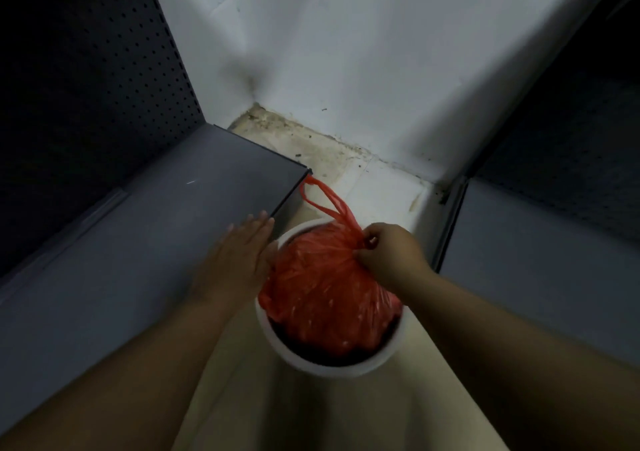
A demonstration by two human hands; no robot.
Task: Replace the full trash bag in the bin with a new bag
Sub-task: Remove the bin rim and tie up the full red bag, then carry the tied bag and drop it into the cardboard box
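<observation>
A round white bin (pixel 332 369) stands on the floor between two shelf units. A bulging red plastic bag (pixel 322 291) fills it and rises above the rim. My right hand (pixel 388 253) pinches the bag's gathered neck at the top right. One long handle loop (pixel 323 198) stretches away toward the corner of the left shelf. My left hand (pixel 239 260) is flat with fingers together, held over the bin's left rim beside the bag, holding nothing.
A grey shelf (pixel 138 243) with a dark perforated back panel lies on the left, its corner close to the bin. Another grey shelf (pixel 540 277) is on the right. A stained white wall (pixel 346 52) closes the far side. Pale floor tiles (pixel 363 180) surround the bin.
</observation>
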